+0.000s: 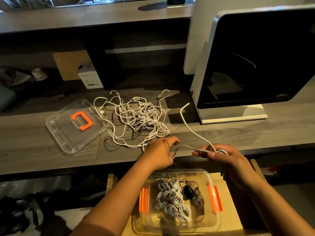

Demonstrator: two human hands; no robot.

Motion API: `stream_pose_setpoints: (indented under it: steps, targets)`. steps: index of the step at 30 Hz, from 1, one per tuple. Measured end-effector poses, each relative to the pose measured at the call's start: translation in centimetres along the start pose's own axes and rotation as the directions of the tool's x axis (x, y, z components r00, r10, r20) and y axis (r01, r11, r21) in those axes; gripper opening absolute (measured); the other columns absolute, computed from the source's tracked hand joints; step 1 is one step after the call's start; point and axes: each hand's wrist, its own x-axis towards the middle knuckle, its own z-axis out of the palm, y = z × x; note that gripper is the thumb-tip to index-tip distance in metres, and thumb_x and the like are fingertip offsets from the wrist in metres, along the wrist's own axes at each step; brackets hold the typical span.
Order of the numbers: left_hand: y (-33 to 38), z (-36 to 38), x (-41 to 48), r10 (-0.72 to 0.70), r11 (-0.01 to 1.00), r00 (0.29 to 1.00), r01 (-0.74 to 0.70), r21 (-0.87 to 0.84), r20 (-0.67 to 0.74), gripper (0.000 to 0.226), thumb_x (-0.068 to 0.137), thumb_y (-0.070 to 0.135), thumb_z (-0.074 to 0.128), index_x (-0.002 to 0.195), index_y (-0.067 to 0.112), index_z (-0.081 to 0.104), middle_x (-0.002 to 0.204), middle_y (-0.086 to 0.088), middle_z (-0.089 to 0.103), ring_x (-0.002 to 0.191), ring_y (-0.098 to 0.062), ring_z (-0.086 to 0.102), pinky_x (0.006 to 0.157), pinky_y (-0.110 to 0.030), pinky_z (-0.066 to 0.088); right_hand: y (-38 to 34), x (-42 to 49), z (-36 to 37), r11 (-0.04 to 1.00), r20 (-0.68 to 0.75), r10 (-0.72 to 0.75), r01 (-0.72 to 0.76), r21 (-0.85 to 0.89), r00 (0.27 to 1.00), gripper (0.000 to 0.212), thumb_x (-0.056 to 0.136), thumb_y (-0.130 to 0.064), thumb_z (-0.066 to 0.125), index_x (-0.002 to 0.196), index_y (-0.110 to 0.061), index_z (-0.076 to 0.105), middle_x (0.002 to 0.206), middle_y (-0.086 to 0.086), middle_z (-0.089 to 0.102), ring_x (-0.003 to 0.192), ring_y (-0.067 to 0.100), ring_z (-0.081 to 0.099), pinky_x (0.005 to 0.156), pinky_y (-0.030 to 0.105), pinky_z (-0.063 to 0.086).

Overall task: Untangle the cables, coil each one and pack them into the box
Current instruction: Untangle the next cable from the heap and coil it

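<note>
centre: tangle (pixel 139 120) heaped on surface (pixel 117 155) | my left hand (pixel 160 154) pinches white cable (pixel 190 128) near its plug end | bottom centre: box (pixel 215 217), coils inside | my right hand (pixel 221 155) clamped round the started coil | risk: I reckon the loose tail drags into the tangle, snags, coil springs open

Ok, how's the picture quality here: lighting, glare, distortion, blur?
Head view: dim, warm light; wide-angle distortion bows the desk and white machine; the orange handle on the lid blooms; the box at bottom is slightly soft; the tangle reads clearly.
</note>
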Motion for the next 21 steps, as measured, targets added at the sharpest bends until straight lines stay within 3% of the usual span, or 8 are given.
stream_pose_setpoints:
  steps: [2, 5, 7, 10, 12, 15, 18, 21]
  targets:
    - [0.3, 0.8, -0.7, -0.005, 0.967, 0.991, 0.038, -0.251, 0.133, 0.04, 0.083, 0.004, 0.051, 0.11, 0.033, 0.056, 0.083, 0.008, 0.06, 0.058, -0.012, 0.052, 0.058, -0.024, 0.045, -0.2, -0.2, 0.0, 1.0, 0.009, -0.014, 0.014, -0.021, 1.0, 0.016, 0.073, -0.025, 0.06, 0.073, -0.023, 0.076, 0.096, 0.018, 0.071, 0.092, 0.025, 0.067, 0.073, 0.023, 0.053]
    - [0.0, 1.5, -1.3, -0.01, 0.922, 0.986, 0.074, -0.379, 0.168, 0.024, 0.087, 0.011, 0.056, 0.084, 0.035, 0.058, 0.089, 0.01, 0.061, 0.084, -0.016, 0.06, 0.084, -0.035, 0.049, 0.0, -0.5, -0.1, 0.999, -0.034, -0.014, 0.013, -0.043, 0.999, 0.017, 0.075, -0.028, 0.06, 0.076, -0.018, 0.075, 0.093, 0.014, 0.072, 0.088, 0.021, 0.068, 0.072, 0.022, 0.053]
    - [-0.7, 1.7, -1.7, -0.062, 0.943, 0.99, 0.099, -0.319, 0.124, 0.015, 0.093, 0.024, 0.054, 0.08, 0.03, 0.057, 0.083, 0.006, 0.061, 0.084, -0.015, 0.059, 0.081, -0.033, 0.047, 0.5, -0.6, -0.6, 0.994, -0.087, -0.015, 0.005, -0.109, 0.996, 0.024, 0.081, -0.024, 0.058, 0.087, -0.005, 0.072, 0.088, 0.008, 0.073, 0.083, 0.014, 0.068, 0.069, 0.017, 0.051]
    - [-1.8, 1.5, -2.2, -0.128, 0.985, 0.989, 0.118, -0.128, -0.072, 0.019, 0.094, 0.034, 0.05, 0.08, 0.024, 0.059, 0.075, 0.002, 0.062, 0.074, -0.018, 0.058, 0.065, -0.03, 0.044, 1.9, -0.7, -1.8, 0.931, -0.182, 0.051, -0.112, -0.348, 0.982, 0.011, 0.086, -0.02, 0.061, 0.086, -0.014, 0.07, 0.081, 0.005, 0.071, 0.075, 0.017, 0.064, 0.061, 0.018, 0.05]
    - [-1.9, 1.0, -2.3, -0.136, 0.988, 0.974, 0.12, -0.099, -0.181, 0.016, 0.094, 0.026, 0.05, 0.09, 0.024, 0.065, 0.082, 0.003, 0.064, 0.079, -0.017, 0.058, 0.069, -0.03, 0.044, 2.9, -0.8, -2.9, 0.729, -0.318, 0.129, -0.307, -0.612, 0.939, 0.011, 0.088, -0.02, 0.061, 0.099, -0.022, 0.066, 0.1, 0.002, 0.068, 0.089, 0.013, 0.062, 0.069, 0.016, 0.048]
    - [-1.6, 0.9, -2.1, -0.088, 0.995, 0.967, 0.074, -0.07, -0.239, 0.029, 0.093, 0.01, 0.046, 0.112, 0.019, 0.065, 0.099, 0.002, 0.055, 0.093, -0.015, 0.052, 0.078, -0.022, 0.039, 3.8, -1.0, -3.2, 0.379, -0.494, 0.202, -0.532, -0.757, 0.846, 0.055, 0.086, -0.029, 0.066, 0.134, -0.013, 0.045, 0.132, 0.011, 0.051, 0.12, 0.025, 0.049, 0.093, 0.031, 0.042]
    - [-0.3, 0.9, -2.3, -0.073, 0.99, 0.959, 0.037, -0.136, -0.275, 0.037, 0.092, -0.001, 0.042, 0.12, 0.013, 0.061, 0.104, 0.005, 0.045, 0.095, -0.011, 0.047, 0.08, -0.014, 0.034, 3.8, -1.2, -1.6, 0.464, -0.46, 0.02, -0.416, -0.782, 0.888, 0.07, 0.083, -0.021, 0.069, 0.142, -0.013, 0.033, 0.143, 0.009, 0.039, 0.129, 0.025, 0.039, 0.104, 0.034, 0.036]
    - [1.9, 0.7, -2.6, -0.034, 0.984, 0.967, -0.012, -0.176, -0.254, 0.041, 0.093, -0.003, 0.038, 0.127, 0.012, 0.056, 0.122, 0.003, 0.045, 0.112, -0.008, 0.044, 0.088, -0.006, 0.026, 2.6, -0.9, 1.3, 0.645, -0.254, -0.009, -0.189, -0.741, 0.967, 0.05, 0.09, -0.027, 0.059, 0.137, -0.018, 0.044, 0.133, -0.004, 0.049, 0.123, 0.013, 0.047, 0.103, 0.03, 0.04]
